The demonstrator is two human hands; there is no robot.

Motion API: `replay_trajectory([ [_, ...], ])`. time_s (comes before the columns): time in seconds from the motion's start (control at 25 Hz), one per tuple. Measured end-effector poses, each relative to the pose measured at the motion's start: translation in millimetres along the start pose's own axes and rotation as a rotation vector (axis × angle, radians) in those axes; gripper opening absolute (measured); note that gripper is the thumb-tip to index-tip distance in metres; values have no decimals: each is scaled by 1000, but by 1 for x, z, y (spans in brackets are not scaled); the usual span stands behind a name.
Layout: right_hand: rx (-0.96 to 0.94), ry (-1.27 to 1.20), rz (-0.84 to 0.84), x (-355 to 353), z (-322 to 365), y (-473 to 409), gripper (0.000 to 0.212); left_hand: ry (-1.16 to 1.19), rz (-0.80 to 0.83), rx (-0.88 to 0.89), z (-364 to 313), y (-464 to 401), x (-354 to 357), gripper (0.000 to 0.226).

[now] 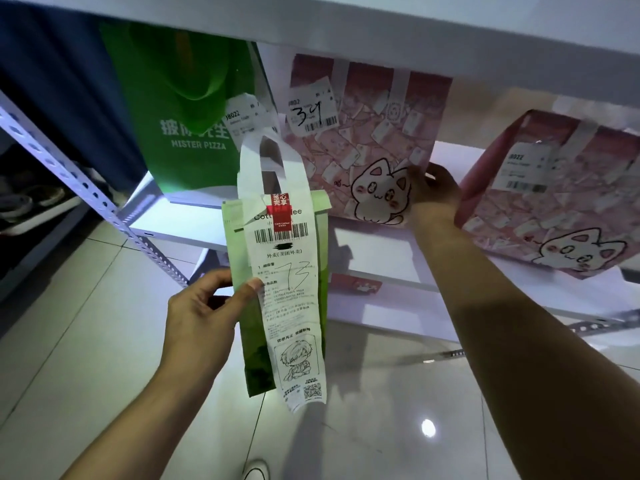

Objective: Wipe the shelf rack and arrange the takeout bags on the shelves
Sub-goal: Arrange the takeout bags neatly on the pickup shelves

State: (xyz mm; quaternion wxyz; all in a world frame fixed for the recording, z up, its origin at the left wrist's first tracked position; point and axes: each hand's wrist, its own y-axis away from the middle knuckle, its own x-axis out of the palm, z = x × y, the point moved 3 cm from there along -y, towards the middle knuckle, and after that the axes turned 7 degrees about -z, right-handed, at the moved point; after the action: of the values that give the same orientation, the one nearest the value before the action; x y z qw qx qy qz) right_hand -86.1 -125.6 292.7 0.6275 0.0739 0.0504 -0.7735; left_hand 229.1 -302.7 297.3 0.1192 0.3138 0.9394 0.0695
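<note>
Nearest the camera: white glossy floor tiles (pixel 86 341) with a bright light reflection, and the toe of a white shoe (pixel 256 471) at the bottom edge.

Left hand (pixel 204 313): fingers curled, thumb pressed on the front, pinching the narrow pale green bag (pixel 322 289) by its left edge. Bag hangs upright in the air in front of the shelf rack, not touching any shelf. Its white handle loop (pixel 273 164) stands up above the folded top. A long white receipt (pixel 291 306) is fixed to the front under a red sticker (pixel 280 211), with a barcode, a handwritten "73", a line drawing and a QR code; the receipt's lower end trails past the bag's bottom.

Right hand (pixel 433 192): reaches farther in, fingers wrapped round the lower right corner of the pink cat bag (pixel 374 140). That bag stands on the white shelf (pixel 446 157), slightly tilted, with a label marked "34" on its upper left.

Just to the left on the same shelf: a green Mister Pizza bag (pixel 183 116), upright, touching or nearly touching the pink cat bag, with a white label at its right edge.

To the right: a second pink cat bag (pixel 554 202), leaning, labelled, apart from the right hand.

Below: a lower shelf (pixel 381 251) with a small red item (pixel 356 284), too blurred to identify.

Left edge: a perforated white upright (pixel 69 174) of the rack. Above: the underside of the upper shelf (pixel 381 29).
</note>
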Motion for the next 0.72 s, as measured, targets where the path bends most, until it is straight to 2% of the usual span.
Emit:
replay_trajectory([
  [0.16, 2, -165, -32, -25, 6, 47, 3, -3, 5, 1, -5, 7, -13, 8],
  [0.32, 9, -220, -57, -73, 7, 112, 12, 5, 11, -7, -17, 19, -37, 9],
  [0.52, 106, -109, -170, -141, 15, 173, 6, 20, 73, -13, -40, 36, -51, 5],
  [0.72, 112, -36, -245, -205, 42, 211, 11, 14, 132, -12, -71, 48, -57, 7],
])
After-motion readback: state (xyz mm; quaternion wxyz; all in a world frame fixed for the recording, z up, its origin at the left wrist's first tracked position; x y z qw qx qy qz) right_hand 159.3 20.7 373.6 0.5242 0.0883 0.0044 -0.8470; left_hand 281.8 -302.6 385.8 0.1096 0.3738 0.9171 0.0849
